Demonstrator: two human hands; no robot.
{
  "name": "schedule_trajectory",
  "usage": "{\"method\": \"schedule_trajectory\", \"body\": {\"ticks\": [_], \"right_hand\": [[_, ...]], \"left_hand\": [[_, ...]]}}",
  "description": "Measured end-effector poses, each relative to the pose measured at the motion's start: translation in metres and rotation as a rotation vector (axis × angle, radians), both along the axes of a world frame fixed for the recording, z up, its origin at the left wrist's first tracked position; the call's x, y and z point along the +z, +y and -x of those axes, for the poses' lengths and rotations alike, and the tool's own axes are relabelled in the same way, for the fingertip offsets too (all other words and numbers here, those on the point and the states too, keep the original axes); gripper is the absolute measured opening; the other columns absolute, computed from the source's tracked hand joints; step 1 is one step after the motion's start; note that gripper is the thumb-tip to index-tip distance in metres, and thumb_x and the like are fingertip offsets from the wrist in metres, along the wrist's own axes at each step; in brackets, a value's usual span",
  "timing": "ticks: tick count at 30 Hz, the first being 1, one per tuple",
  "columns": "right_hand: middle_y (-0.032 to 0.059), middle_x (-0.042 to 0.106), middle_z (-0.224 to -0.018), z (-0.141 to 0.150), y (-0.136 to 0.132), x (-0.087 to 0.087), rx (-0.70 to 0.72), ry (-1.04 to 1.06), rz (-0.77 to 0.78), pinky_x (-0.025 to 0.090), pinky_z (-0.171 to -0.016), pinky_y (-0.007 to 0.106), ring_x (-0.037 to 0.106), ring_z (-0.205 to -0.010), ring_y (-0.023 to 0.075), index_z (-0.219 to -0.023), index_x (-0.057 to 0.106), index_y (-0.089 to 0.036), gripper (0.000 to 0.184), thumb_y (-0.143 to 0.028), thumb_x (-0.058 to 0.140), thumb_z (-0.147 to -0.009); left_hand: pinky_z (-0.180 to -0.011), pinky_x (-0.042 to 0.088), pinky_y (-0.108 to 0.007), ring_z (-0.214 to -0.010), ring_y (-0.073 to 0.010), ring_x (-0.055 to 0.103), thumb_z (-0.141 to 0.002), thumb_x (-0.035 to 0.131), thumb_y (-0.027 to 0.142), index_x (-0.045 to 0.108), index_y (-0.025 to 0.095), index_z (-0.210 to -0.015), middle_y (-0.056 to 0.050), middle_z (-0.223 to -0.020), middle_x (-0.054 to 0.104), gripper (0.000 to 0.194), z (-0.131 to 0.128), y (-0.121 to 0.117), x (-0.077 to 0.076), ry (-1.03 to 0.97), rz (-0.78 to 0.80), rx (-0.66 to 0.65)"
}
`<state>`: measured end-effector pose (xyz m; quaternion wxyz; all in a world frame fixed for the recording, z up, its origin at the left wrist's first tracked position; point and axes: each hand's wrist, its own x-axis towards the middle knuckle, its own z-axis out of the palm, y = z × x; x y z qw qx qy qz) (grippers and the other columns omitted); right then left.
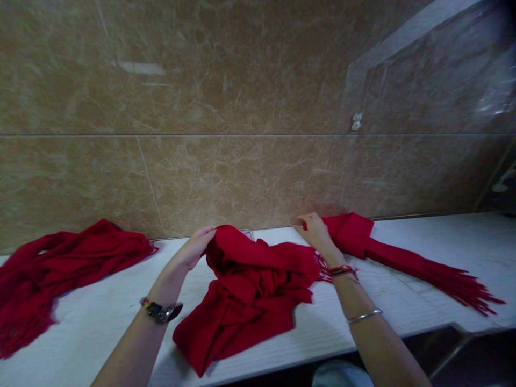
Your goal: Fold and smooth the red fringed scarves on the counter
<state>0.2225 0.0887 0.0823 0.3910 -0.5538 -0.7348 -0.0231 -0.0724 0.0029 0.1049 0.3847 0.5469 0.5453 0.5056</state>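
Observation:
A crumpled red scarf [250, 290] lies bunched on the white counter in front of me. My left hand [199, 244] pinches its upper left edge, lifting a rounded fold a little. To the right, a second red scarf [355, 234] is folded into a flat, narrow shape, with its long fringe spread toward the right. My right hand [316, 232] is at the left end of this folded scarf, fingers curled over it, with a bit of red showing between thumb and fingers. White-looking fringe of the middle scarf lies just under my right wrist.
Another loose red scarf [80, 263] lies at the counter's left. A small flat object [247, 234] is partly hidden behind the middle scarf. The white counter [322, 333] meets a brown marble-tiled wall [242, 177]; its front edge is close to me.

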Motion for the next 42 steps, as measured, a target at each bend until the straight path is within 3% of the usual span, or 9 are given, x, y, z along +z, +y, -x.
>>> {"method": "schedule_trajectory", "body": {"ticks": [5,10,17,21,26,32,37,40,42], "right_hand": [[0.0088,0.057,-0.114,0.073,-0.021,0.002,0.753,-0.011,0.089,0.036,-0.093,0.033,0.05,-0.106,0.0173,-0.112,0.054,-0.018,0.034,-0.028,0.054,-0.079],[0.0057,0.062,-0.102,0.104,-0.029,0.0,0.956,0.061,0.217,0.041,-0.083,0.029,0.055,-0.093,0.0155,-0.1,0.059,-0.015,0.025,-0.026,0.052,-0.079],[0.0023,0.063,-0.074,0.094,-0.031,0.015,0.6,0.21,-0.046,0.041,-0.067,0.025,0.056,-0.07,0.0138,-0.072,0.064,-0.018,0.016,-0.026,0.052,-0.079],[0.0036,0.061,-0.072,0.087,-0.038,0.027,0.421,0.304,-0.29,0.041,-0.066,0.026,0.055,-0.07,0.015,-0.07,0.063,-0.019,0.018,-0.026,0.05,-0.08],[0.0028,0.057,-0.068,0.069,-0.039,0.036,0.327,0.359,-0.424,0.041,-0.062,0.025,0.053,-0.066,0.0147,-0.068,0.057,-0.019,0.019,-0.025,0.045,-0.082],[0.0015,0.055,-0.066,0.047,-0.047,0.048,0.221,0.346,-0.554,0.04,-0.061,0.026,0.051,-0.064,0.0145,-0.066,0.054,-0.019,0.021,-0.026,0.044,-0.083],[0.0007,0.054,-0.065,0.033,-0.07,0.071,0.129,0.382,-0.762,0.039,-0.062,0.026,0.051,-0.065,0.0141,-0.067,0.053,-0.02,0.024,-0.031,0.043,-0.085],[0.0017,0.056,-0.067,0.023,-0.062,0.071,0.019,0.428,-0.763,0.039,-0.063,0.026,0.051,-0.067,0.0148,-0.07,0.055,-0.019,0.024,-0.032,0.042,-0.086],[0.0036,0.058,-0.07,0.02,-0.044,0.058,0.008,0.335,-0.573,0.04,-0.064,0.027,0.052,-0.068,0.0157,-0.07,0.057,-0.018,0.022,-0.028,0.044,-0.084]], "left_hand": [[-0.071,0.044,-0.027,-0.079,-0.0167,0.056,-0.073,0.047,0.041,0.059,0.016,-0.083,-0.002,-0.082,0.064,0.029,-0.013,0.001,-0.004,0.261,-0.12,-0.064],[-0.07,0.043,-0.026,-0.074,-0.0155,0.053,-0.079,0.039,0.036,0.057,0.017,-0.078,-0.001,-0.076,0.06,0.026,-0.013,-0.005,0.003,0.527,-0.224,-0.093],[-0.072,0.042,-0.026,-0.078,-0.0159,0.052,-0.079,0.038,0.03,0.052,0.017,-0.076,-0.003,-0.078,0.056,0.019,-0.009,-0.004,0.001,0.453,-0.435,0.232],[-0.067,0.042,-0.023,-0.071,-0.0138,0.052,-0.08,0.037,0.037,0.052,0.017,-0.074,0.0,-0.072,0.056,0.025,-0.019,-0.009,0.004,0.353,-0.359,0.109],[-0.071,0.044,-0.026,-0.078,-0.0172,0.056,-0.071,0.054,0.035,0.058,0.018,-0.082,0.0,-0.081,0.062,0.021,-0.025,-0.02,0.009,0.549,-0.215,-0.326],[-0.079,0.043,-0.032,-0.083,-0.0203,0.056,-0.073,0.043,0.01,0.056,0.017,-0.092,-0.007,-0.09,0.062,0.024,-0.009,-0.011,0.006,0.912,-0.327,0.239],[-0.086,0.04,-0.031,-0.092,-0.02,0.054,-0.065,0.041,0.006,0.055,0.017,-0.091,-0.006,-0.093,0.057,0.031,0.007,-0.028,0.04,0.822,-0.673,0.567],[-0.09,0.037,-0.029,-0.1,-0.0188,0.051,-0.066,0.04,0.009,0.059,0.018,-0.081,-0.005,-0.1,0.056,0.026,0.019,-0.03,0.05,0.747,-0.738,0.502],[-0.086,0.04,-0.027,-0.095,-0.0189,0.053,-0.065,0.043,0.013,0.061,0.019,-0.073,-0.004,-0.095,0.06,0.02,0.028,-0.02,0.035,0.833,-0.461,0.281]]}}
